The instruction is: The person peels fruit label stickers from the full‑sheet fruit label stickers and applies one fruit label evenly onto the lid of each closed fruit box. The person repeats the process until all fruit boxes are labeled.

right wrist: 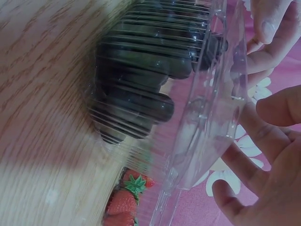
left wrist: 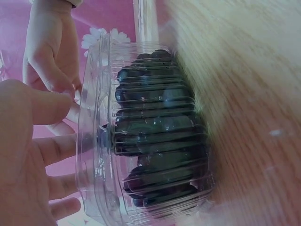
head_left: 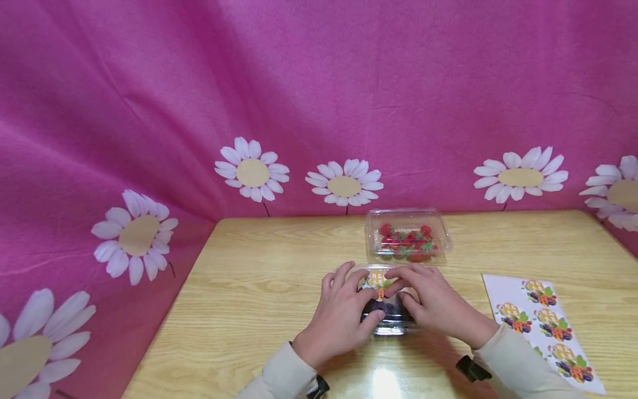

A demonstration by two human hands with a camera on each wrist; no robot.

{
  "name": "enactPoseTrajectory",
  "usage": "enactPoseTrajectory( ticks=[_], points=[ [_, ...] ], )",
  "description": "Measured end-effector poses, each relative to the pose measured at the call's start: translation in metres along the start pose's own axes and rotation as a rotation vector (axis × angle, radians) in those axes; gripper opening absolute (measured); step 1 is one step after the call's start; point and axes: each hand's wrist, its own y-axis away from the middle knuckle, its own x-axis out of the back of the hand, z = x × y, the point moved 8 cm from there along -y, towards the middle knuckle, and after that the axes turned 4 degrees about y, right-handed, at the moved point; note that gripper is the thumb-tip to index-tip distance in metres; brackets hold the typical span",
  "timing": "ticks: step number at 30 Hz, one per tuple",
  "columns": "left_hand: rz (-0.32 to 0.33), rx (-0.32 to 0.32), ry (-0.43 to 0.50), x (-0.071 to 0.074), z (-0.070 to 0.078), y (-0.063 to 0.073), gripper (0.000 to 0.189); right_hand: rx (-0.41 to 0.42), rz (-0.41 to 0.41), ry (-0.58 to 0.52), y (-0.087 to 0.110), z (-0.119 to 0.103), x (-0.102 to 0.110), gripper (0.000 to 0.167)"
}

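Observation:
A clear plastic clamshell box (head_left: 390,331) of dark grapes (left wrist: 157,134) sits on the table, lid down. On top of its lid lies a fruit-printed sticker (head_left: 377,279). My left hand (head_left: 339,316) rests over the lid's left side, index finger and thumb reaching in to the sticker's lower edge. From the other side my right hand (head_left: 433,302) bends its fingers onto the sticker's right edge. Both wrist views show relaxed, spread fingers along the lid, with the box's ribbed wall (right wrist: 155,52) below them.
Behind the grape box stands a second clear box (head_left: 443,235) with strawberries (head_left: 408,241). A white sheet (head_left: 490,285) of matching fruit stickers lies at the right on the wooden table (head_left: 249,277). A pink cloth (head_left: 319,83) printed with daisies hangs around the table.

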Motion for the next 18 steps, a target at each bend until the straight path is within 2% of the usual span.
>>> enactPoseTrajectory(
  ticks=[18],
  points=[
    [-0.016,0.008,-0.001,0.0002,0.0007,0.0017,0.034,-0.023,-0.008,0.008,0.0036,-0.0002,-0.0005,0.033]
  ],
)
